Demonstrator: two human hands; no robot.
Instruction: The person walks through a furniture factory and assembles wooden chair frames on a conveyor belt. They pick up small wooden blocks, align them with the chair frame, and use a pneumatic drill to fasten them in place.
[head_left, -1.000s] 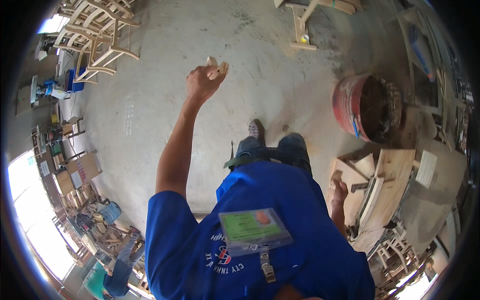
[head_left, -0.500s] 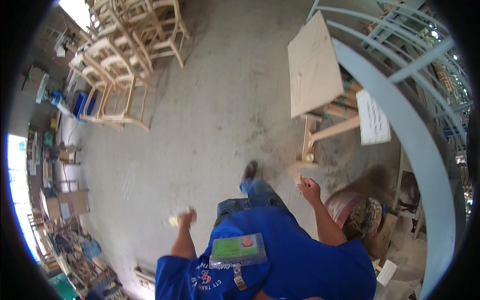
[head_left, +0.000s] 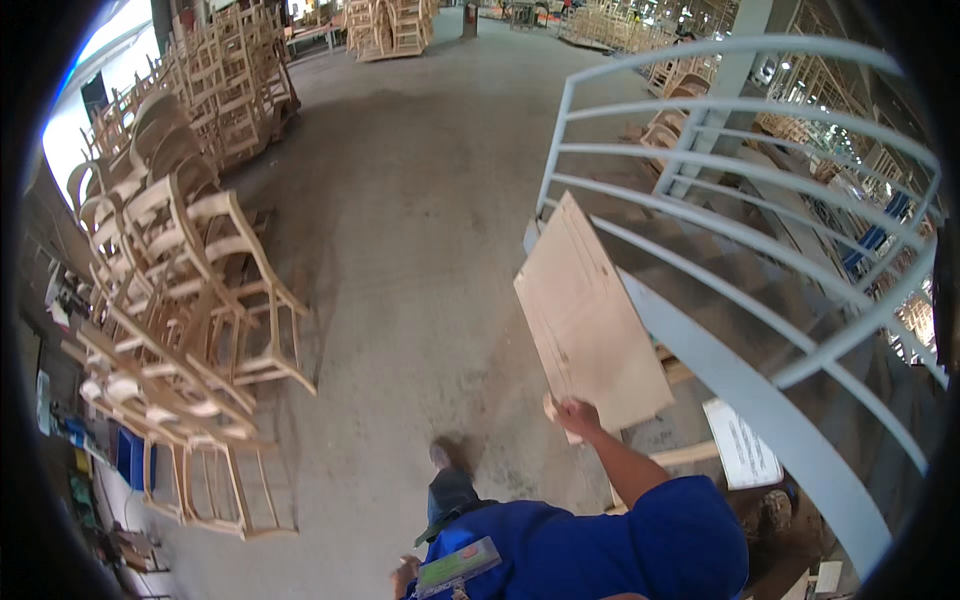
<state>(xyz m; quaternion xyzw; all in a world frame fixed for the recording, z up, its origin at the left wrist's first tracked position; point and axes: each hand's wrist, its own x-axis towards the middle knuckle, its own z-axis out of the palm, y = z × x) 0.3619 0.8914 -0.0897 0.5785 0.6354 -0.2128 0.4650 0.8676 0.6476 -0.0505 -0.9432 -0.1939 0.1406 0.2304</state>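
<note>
My right hand [head_left: 578, 416] is closed around a small pale piece of wood [head_left: 549, 406], whose exact shape is hard to make out. In view it overlaps the lower left edge of a large flat wooden board [head_left: 595, 315]; I cannot tell whether they touch. The board leans, tilted, beside a grey metal railing. Low in the picture, my left hand [head_left: 405, 574] hangs beside my blue shirt, close in view to the clear badge holder [head_left: 458, 566]. The left fingers are small and blurred, and what they hold, if anything, does not show.
Stacked wooden chairs [head_left: 200, 270] line the left side, with taller stacks behind. On the right, a curved grey railing [head_left: 700, 190] guards stairs. A white sign [head_left: 742, 443] stands below the board. Concrete floor [head_left: 420, 250] runs ahead, and more chairs [head_left: 390, 25] stand far off.
The view has tilted up, bringing in the far floor and the whole railing. My right hand now appears against the board's lower edge. My left hand has dropped lower in the picture.
</note>
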